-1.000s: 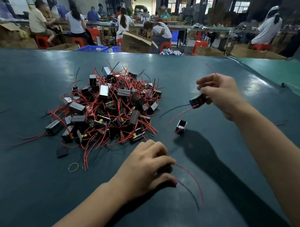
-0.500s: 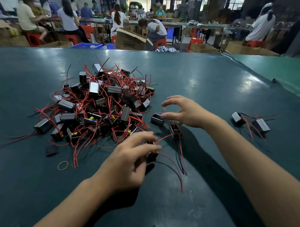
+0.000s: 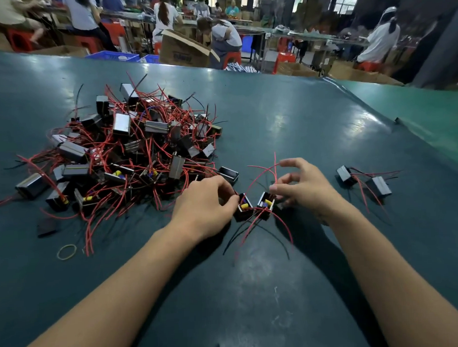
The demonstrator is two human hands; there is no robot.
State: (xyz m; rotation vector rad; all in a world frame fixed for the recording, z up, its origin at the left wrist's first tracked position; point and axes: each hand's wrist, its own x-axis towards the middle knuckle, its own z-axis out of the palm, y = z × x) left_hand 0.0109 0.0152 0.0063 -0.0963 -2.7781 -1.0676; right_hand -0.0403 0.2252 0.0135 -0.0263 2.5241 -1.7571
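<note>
Left hand point(image 3: 205, 202) grips one wired box point(image 3: 243, 206), and right hand point(image 3: 303, 187), merely reaching half a second ago, now pinches a second box point(image 3: 266, 204) just beside it, in front of the pile point(image 3: 133, 150), so pairing seems underway.

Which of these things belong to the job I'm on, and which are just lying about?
In the job:
left hand pinching the left wired box
right hand gripping the right wired box
pile of wired boxes
two boxes apart on the right

Lying about:
rubber band
flat black piece
cardboard carton in the background
</note>
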